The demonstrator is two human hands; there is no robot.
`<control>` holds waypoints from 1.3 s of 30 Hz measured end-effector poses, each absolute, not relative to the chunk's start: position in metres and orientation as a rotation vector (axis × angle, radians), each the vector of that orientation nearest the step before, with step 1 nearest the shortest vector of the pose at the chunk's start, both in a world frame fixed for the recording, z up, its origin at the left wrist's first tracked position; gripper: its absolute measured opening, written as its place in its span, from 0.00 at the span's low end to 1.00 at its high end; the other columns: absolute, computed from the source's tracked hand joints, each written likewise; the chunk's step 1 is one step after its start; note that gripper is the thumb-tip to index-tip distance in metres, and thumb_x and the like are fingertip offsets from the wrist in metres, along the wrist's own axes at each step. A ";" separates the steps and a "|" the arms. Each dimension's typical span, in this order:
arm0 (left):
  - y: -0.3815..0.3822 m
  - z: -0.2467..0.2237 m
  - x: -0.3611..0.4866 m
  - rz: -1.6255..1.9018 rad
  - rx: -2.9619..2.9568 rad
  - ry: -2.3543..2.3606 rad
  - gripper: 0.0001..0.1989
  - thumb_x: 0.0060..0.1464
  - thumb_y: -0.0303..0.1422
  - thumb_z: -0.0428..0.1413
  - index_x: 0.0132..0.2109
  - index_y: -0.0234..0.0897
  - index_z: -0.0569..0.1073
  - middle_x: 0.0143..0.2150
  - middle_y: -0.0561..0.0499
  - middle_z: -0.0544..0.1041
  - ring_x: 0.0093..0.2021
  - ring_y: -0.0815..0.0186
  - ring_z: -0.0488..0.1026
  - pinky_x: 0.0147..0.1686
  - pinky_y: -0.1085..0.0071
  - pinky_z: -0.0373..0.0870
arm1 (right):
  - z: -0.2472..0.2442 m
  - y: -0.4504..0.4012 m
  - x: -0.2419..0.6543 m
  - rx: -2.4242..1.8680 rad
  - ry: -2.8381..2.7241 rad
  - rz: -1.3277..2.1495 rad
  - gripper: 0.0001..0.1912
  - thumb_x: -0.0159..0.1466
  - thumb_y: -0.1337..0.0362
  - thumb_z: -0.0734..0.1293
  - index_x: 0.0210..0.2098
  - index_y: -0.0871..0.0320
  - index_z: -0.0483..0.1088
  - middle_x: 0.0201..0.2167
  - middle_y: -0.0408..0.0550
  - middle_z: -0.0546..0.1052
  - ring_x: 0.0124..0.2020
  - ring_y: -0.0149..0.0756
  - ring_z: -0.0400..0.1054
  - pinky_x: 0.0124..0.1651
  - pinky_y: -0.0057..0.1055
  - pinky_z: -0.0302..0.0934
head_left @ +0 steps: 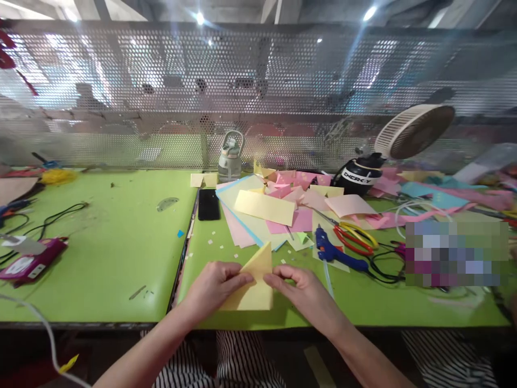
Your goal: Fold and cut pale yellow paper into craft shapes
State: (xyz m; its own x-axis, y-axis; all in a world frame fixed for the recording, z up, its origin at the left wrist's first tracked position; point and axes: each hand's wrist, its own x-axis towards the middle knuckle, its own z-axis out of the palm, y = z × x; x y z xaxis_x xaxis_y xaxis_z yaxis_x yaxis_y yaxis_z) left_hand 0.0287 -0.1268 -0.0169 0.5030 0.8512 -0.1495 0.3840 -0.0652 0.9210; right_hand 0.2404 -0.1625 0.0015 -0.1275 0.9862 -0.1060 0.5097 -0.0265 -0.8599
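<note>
A folded sheet of yellow paper (258, 295) is held between my two hands above the green table, its pointed corner facing away from me. My left hand (220, 283) pinches its left sloping edge between thumb and fingers. On the right edge, my right hand (301, 285) has the same kind of pinch. Beyond the hands lie a pale yellow paper strip (264, 207) and many overlapping pink, blue and yellow papers. A blue glue gun (339, 254) rests right of the hands, beside scissors (355, 238) with red and yellow handles.
A black phone (209, 205) and a bottle (230, 159) stand beyond the left hand. A fan (416, 132) with a black base is at the back right. On the far left are a purple power strip (38, 261) and cables. A perforated metal screen (161, 97) borders the table.
</note>
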 end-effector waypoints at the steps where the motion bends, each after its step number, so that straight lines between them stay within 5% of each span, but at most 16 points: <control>1: -0.127 -0.018 0.028 0.547 1.652 1.074 0.21 0.58 0.48 0.51 0.26 0.36 0.68 0.21 0.57 0.58 0.23 0.72 0.54 0.21 0.73 0.44 | 0.001 -0.163 0.240 -1.582 -1.698 1.064 0.19 0.61 0.46 0.66 0.26 0.55 0.72 0.25 0.40 0.73 0.30 0.33 0.65 0.34 0.28 0.57; 9: -0.129 -0.023 0.021 0.522 1.457 1.033 0.19 0.56 0.47 0.56 0.33 0.33 0.76 0.25 0.52 0.72 0.24 0.71 0.63 0.21 0.75 0.53 | 0.004 -0.165 0.236 -1.587 -1.798 1.012 0.21 0.64 0.47 0.62 0.23 0.55 0.69 0.24 0.40 0.72 0.29 0.32 0.65 0.33 0.28 0.56; 12: -0.127 -0.016 0.020 0.541 1.301 0.888 0.18 0.49 0.43 0.63 0.42 0.34 0.78 0.35 0.48 0.79 0.29 0.68 0.72 0.27 0.75 0.64 | 0.005 -0.164 0.234 -1.591 -1.827 1.136 0.21 0.62 0.46 0.64 0.24 0.56 0.69 0.22 0.39 0.69 0.26 0.30 0.61 0.31 0.27 0.53; 16: -0.124 -0.009 0.026 0.605 1.153 0.813 0.20 0.41 0.43 0.69 0.39 0.35 0.79 0.36 0.47 0.81 0.32 0.66 0.75 0.32 0.71 0.70 | 0.008 -0.162 0.230 -1.554 -1.888 1.268 0.20 0.61 0.47 0.65 0.24 0.56 0.70 0.22 0.39 0.67 0.26 0.30 0.59 0.29 0.28 0.51; 24: -0.103 0.000 0.017 0.836 1.135 0.895 0.17 0.41 0.45 0.69 0.30 0.34 0.80 0.27 0.50 0.78 0.26 0.71 0.71 0.30 0.73 0.67 | 0.015 -0.169 0.229 -1.515 -2.010 1.252 0.18 0.61 0.49 0.65 0.24 0.56 0.73 0.25 0.42 0.75 0.30 0.33 0.66 0.34 0.29 0.56; 27: -0.090 0.006 0.003 0.983 1.122 0.944 0.19 0.45 0.47 0.66 0.34 0.35 0.79 0.30 0.50 0.78 0.29 0.72 0.71 0.34 0.74 0.67 | 0.013 -0.171 0.233 -1.493 -1.999 1.294 0.20 0.61 0.47 0.65 0.24 0.56 0.73 0.25 0.42 0.74 0.30 0.34 0.66 0.35 0.29 0.56; 33: -0.105 -0.003 0.019 0.575 1.192 0.819 0.21 0.44 0.47 0.66 0.37 0.33 0.79 0.33 0.48 0.80 0.29 0.68 0.73 0.30 0.72 0.68 | 0.011 -0.155 0.238 -1.541 -1.885 1.226 0.22 0.60 0.43 0.64 0.25 0.55 0.72 0.23 0.40 0.73 0.28 0.33 0.64 0.33 0.30 0.55; 39: -0.110 -0.007 0.030 0.611 1.170 0.883 0.13 0.48 0.41 0.65 0.33 0.34 0.78 0.28 0.52 0.79 0.24 0.71 0.71 0.24 0.75 0.64 | 0.011 -0.150 0.236 -1.526 -1.941 1.249 0.20 0.62 0.47 0.64 0.25 0.56 0.73 0.25 0.41 0.74 0.29 0.33 0.65 0.35 0.30 0.55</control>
